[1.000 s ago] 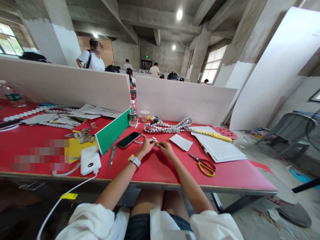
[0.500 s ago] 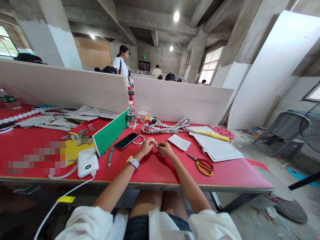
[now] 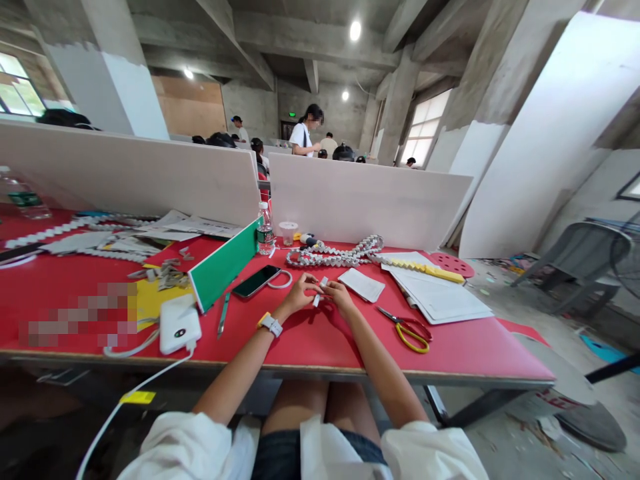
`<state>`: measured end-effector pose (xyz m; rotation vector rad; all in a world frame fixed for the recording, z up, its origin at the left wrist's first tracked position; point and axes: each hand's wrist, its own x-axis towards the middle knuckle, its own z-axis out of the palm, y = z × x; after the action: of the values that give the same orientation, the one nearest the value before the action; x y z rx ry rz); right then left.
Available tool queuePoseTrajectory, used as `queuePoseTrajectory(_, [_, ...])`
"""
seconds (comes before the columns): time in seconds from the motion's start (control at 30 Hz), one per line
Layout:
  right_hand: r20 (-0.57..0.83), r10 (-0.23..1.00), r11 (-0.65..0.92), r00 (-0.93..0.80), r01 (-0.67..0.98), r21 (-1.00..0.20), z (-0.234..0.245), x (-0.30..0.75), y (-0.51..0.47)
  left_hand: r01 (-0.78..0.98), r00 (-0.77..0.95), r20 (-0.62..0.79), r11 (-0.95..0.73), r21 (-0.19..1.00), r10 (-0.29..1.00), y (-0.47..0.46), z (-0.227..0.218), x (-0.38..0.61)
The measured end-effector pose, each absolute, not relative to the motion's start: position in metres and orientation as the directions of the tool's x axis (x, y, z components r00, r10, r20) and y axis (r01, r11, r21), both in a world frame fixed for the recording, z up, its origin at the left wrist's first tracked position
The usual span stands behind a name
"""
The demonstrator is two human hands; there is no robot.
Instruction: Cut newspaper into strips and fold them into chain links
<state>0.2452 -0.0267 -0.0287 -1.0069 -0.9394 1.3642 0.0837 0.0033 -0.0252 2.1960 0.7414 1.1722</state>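
the nearly closed right hand (image 3: 341, 297) pinches a small white paper strip (image 3: 324, 282) behind the front edge of the red-topped table (image 3: 310, 347); the half-curled left hand (image 3: 300, 293), grip unclear, likely steadies it.

Compared with before, we see the small white strip (image 3: 317, 301) showing more between left hand (image 3: 299, 293) and right hand (image 3: 341, 299), while the passing person (image 3: 302, 139) has moved behind the right white panel (image 3: 370, 203).

Matt ppr strip (image 3: 317, 301), glossy phone scrn (image 3: 257, 281)
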Motion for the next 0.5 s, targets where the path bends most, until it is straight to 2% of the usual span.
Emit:
queuePoseTrajectory(0.2, [-0.099,0.995,-0.084,0.023,-0.348,-0.934,-0.0242,0.2432,-0.0295,0.107,0.515,0.543,-0.678,0.727,0.663,0.0047,-0.0239,0.0808])
queuePoseTrajectory(0.5, [-0.061,0.997,-0.039,0.050,-0.363,-0.931,-0.0202,0.2452,-0.0309,0.135,0.560,0.489,-0.656,0.743,0.669,0.0068,-0.0302,0.0823])
